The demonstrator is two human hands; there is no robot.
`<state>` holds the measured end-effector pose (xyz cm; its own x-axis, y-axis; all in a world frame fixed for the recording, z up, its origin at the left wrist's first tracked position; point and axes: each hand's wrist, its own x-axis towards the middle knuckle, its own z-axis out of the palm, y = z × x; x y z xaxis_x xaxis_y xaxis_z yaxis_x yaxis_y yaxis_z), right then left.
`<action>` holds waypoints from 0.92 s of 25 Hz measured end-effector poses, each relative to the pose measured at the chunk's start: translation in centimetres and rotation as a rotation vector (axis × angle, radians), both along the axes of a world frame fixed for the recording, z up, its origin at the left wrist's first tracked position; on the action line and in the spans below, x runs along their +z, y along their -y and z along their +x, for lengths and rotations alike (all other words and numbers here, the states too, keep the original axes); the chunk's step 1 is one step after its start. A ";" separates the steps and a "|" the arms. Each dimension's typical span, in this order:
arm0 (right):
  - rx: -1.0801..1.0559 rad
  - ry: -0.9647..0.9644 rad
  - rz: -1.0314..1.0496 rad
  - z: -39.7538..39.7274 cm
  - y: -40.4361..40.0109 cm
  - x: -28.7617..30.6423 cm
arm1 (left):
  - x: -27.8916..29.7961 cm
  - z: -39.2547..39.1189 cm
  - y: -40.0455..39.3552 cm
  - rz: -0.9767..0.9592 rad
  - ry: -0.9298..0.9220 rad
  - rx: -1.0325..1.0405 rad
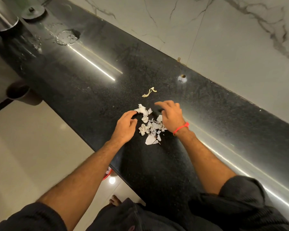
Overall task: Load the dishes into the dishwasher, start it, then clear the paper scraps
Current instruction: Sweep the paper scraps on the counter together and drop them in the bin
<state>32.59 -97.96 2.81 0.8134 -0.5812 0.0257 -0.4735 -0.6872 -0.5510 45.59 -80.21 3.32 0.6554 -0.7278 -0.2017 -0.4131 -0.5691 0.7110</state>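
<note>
Sleeves (240, 194) of dark cloth, pushed up to the elbows, sat nearest the camera, and below them we saw a bare foot (114, 200) on the pale floor tiles (32, 147). A red-rimmed thing (107, 175) peeked out from under the counter edge, mostly hidden by the left forearm; we could not tell what it was.

Both forearms reached forward over the black speckled countertop (157, 172). Our left hand (125, 126) lay at the near-left side of the paper scraps (150, 127), fingers curved and loosely bent, its fingertips touching the farthest crumpled piece; whether it pinched that piece we could not tell. Our right hand (171, 117), with a red thread band (180, 128) at the wrist, hovered on the right side of the pile, fingers spread and relaxed, gripping nothing that we could see. The scraps lay in a loose white heap on the counter between the two hands.

Just beyond the hands lay a small yellowish peel-like scrap (148, 92), apart from the pile. Farther right stood a little brass-topped fitting (182, 78) near the marble-patterned wall (207, 30). Far to the left we saw a puddle of water (67, 37), a dark round lid (33, 12) and a steel cylinder (2, 15).
</note>
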 end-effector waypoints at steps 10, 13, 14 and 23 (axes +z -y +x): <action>0.054 -0.102 0.323 -2.7 -3.2 0.6 | 1.3 0.3 2.7 0.354 0.205 -0.519; -0.088 -0.065 0.279 -4.1 -1.5 0.8 | 1.3 1.1 0.5 0.302 0.224 -0.483; -0.084 -0.151 0.237 -4.7 -0.6 0.7 | 1.5 1.8 0.0 0.341 0.203 -0.479; 0.152 -0.285 0.176 -0.7 -1.4 1.9 | 1.0 0.0 1.1 0.472 0.215 -0.649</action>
<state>31.92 -96.60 4.69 0.8511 -0.4281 -0.3039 -0.5245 -0.6684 -0.5274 45.54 -81.31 4.32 0.1933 -0.8450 -0.4987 -0.8618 -0.3891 0.3254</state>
